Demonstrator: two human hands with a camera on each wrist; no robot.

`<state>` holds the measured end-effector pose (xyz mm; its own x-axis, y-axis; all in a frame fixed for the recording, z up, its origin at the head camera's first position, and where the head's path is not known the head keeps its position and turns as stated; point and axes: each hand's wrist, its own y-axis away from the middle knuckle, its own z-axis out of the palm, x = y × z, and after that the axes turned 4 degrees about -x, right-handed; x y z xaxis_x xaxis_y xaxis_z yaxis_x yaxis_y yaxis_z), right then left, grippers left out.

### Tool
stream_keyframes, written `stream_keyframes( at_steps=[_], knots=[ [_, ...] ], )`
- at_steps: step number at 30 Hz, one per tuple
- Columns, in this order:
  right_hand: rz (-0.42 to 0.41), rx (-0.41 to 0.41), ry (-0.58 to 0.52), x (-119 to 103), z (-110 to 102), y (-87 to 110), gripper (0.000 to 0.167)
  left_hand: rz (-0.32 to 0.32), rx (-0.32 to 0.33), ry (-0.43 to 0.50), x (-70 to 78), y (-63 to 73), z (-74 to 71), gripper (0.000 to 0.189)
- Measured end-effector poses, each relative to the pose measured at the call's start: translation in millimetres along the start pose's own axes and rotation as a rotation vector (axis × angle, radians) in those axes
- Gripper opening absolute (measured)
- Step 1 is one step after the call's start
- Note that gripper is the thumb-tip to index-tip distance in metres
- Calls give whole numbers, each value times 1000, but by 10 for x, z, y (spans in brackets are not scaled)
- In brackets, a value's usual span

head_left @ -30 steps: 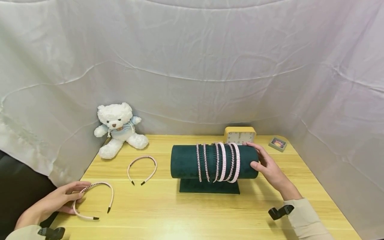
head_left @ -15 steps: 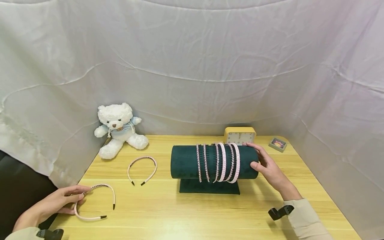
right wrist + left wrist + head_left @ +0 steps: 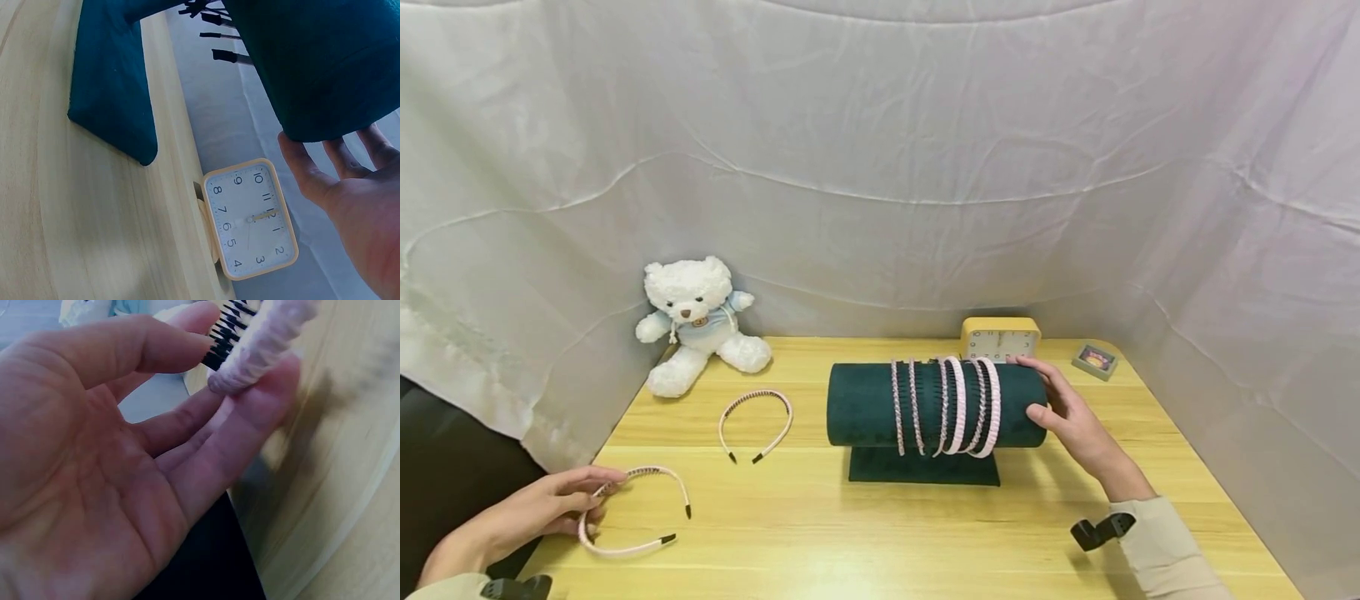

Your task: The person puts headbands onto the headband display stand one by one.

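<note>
My left hand (image 3: 538,508) pinches a pink wrapped headband (image 3: 625,552) at the table's left edge. Its dark tips point to the right; in the left wrist view, black comb teeth (image 3: 232,328) line its inner side beside my thumb. A similar headband (image 3: 790,417) lies on the table farther back. My right hand (image 3: 1082,429) grips the right end of a dark green headband stand (image 3: 861,404), a padded roll on a flat base. Thumb in front, fingers behind. Several pink headbands (image 3: 995,408), thin twisted and thicker ones, hang round the roll.
A white teddy bear (image 3: 688,325) in a blue top sits at the back left. Behind the stand is a yellow clock (image 3: 1000,333), with a small grey framed item (image 3: 1095,361) to its right. A grey-white curtain (image 3: 880,167) encloses the table's back and sides.
The headband in my left hand has turned, its open ends swinging up and to the right. My left hand has shifted slightly to the left. My right hand and the stand have not moved.
</note>
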<state>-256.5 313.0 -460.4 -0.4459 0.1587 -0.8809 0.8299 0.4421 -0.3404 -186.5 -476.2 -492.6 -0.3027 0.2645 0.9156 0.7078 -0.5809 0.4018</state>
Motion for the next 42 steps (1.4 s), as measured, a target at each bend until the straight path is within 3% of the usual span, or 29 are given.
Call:
stream_keyframes(
  at_steps=[7,9,15,17,29,35,42],
  knots=[
    [11,3,10,5,-2,1,64,20,-48,110,12,27,10,41],
    [12,4,11,6,-3,1,64,18,-28,98,25,35,10,40],
    [1,-2,1,-9,-3,1,64,-18,123,-93,59,75,21,42],
    [0,-3,0,-13,-3,2,64,-18,149,-116,53,81,22,43],
    [7,-3,13,-3,-7,8,64,-40,132,11,-5,50,-9,36],
    [3,-4,3,-4,-3,8,64,-41,179,-2,-6,35,5,37],
    [12,-2,16,-1,-5,5,64,72,250,-29,6,-8,63,42]
  ],
)
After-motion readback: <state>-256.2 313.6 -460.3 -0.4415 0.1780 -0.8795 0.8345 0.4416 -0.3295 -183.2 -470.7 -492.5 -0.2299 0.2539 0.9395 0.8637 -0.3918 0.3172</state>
